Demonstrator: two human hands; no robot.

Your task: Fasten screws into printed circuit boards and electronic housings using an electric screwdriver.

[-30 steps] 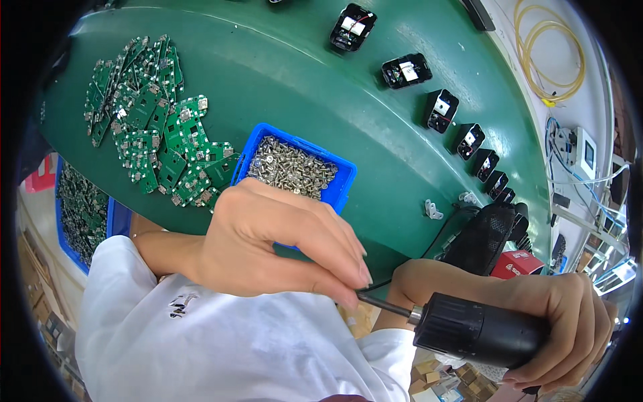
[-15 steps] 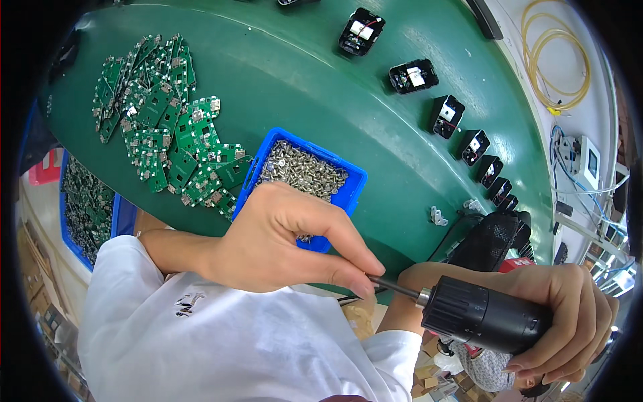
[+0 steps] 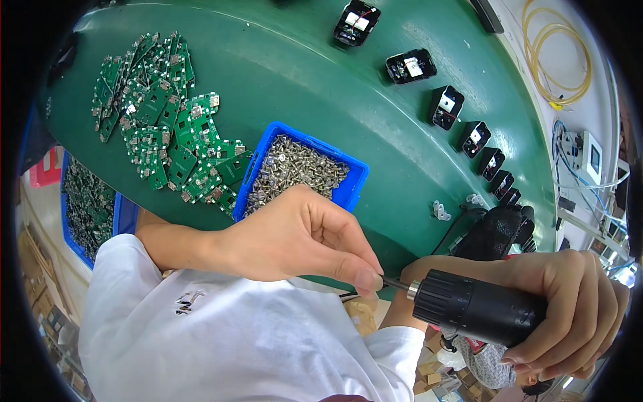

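Observation:
In my right hand (image 3: 576,315) is a black electric screwdriver (image 3: 479,308), held roughly level, its chuck and thin bit (image 3: 396,284) pointing left. My left hand (image 3: 301,238) is closed in a pinch at the bit's end, thumb against forefinger; the fingertips hide the bit's tip and anything small between them. Just beyond the left hand stands a blue bin (image 3: 350,187) with many loose silver screws (image 3: 295,164) in it. The left hand overlaps the bin's near side from this view.
Green circuit boards (image 3: 167,127) lie piled on the green table (image 3: 295,74) at left. Open black housings (image 3: 411,66) curve along the right. Small clear plastic parts (image 3: 441,210) and a black mesh item (image 3: 492,231) lie nearer. A second blue bin (image 3: 124,218) of boards stands at lower left.
The screwdriver has shifted slightly left and up, its chuck now closer to my left fingertips. My left hand stays pinched, a little farther right. The view has shifted slightly.

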